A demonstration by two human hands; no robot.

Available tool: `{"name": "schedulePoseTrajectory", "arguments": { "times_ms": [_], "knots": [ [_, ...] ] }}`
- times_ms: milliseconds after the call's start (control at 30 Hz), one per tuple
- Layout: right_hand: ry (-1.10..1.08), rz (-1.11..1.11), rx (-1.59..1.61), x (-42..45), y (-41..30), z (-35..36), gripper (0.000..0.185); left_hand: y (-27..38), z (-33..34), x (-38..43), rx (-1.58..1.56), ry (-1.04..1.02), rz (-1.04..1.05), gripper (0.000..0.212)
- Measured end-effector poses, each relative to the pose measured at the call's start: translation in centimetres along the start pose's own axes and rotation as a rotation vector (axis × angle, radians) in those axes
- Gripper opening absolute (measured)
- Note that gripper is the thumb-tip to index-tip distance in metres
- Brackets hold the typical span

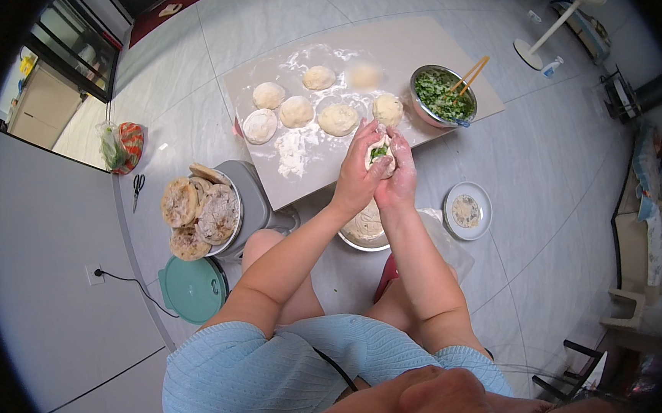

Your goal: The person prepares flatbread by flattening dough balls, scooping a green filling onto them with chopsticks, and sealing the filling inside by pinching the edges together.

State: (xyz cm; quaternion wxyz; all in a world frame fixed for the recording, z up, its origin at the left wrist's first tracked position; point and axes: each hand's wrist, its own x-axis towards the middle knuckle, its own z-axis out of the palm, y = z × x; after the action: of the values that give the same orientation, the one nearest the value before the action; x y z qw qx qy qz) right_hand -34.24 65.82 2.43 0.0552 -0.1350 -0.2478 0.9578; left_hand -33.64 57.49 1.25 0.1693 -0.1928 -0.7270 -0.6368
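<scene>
Cupped between both hands is a piece of dough, its top open around chopped green filling. My left hand wraps its left side, the thumb lying across the front. My right hand supports the right side and underside; flour coats its fingers. Just beyond the fingertips, a round dough bun rests on the floured board. Several more dough rounds lie to the left. A metal bowl of chopped greens stands at the board's right, with wooden chopsticks leaning in it.
Below my forearms sits a metal basin of dough. Flatbreads fill a container on a grey bin at left. A plate is on the floor at right. Scissors and a teal lid lie left.
</scene>
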Motion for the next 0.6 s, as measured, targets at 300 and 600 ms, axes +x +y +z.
{"name": "schedulePoseTrajectory", "arguments": {
  "times_ms": [300,600],
  "knots": [
    [-0.064,-0.070,-0.227,-0.6,0.9,-0.1,0.026,-0.5,0.6,0.2,-0.392,0.190,-0.283,0.016],
    [-0.070,0.254,0.046,-0.4,0.2,0.2,0.045,0.0,-0.9,1.0,-0.649,0.112,-0.347,0.039]
  ]
}}
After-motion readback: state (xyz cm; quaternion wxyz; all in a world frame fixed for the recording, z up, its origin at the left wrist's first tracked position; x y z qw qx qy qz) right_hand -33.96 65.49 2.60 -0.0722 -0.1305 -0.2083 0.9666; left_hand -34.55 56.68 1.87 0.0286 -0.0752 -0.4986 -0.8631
